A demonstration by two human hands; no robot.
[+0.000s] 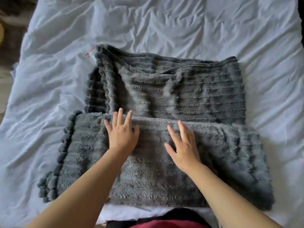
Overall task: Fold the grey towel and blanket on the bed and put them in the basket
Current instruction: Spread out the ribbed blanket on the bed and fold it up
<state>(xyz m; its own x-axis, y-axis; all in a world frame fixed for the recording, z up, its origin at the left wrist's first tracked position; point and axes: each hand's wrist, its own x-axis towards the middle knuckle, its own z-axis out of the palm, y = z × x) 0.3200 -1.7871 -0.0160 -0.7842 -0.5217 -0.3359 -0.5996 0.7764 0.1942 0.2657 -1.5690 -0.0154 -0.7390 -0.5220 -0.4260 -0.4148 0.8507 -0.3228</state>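
A grey ribbed plush blanket (189,89) lies spread on the white bed, its near part folded over into a thick band across the front. My left hand (121,132) lies flat on that folded band, fingers straight and spread, fingertips at the fold's far edge. My right hand (184,145) rests flat on the same band a little to the right, fingers straight. Neither hand grips the fabric. No separate towel and no basket show in the head view.
A wrinkled white sheet (164,27) covers the bed on all sides of the blanket. A small pink tag (88,52) sits by the blanket's far left corner. Dark floor shows at the far left edge (9,38).
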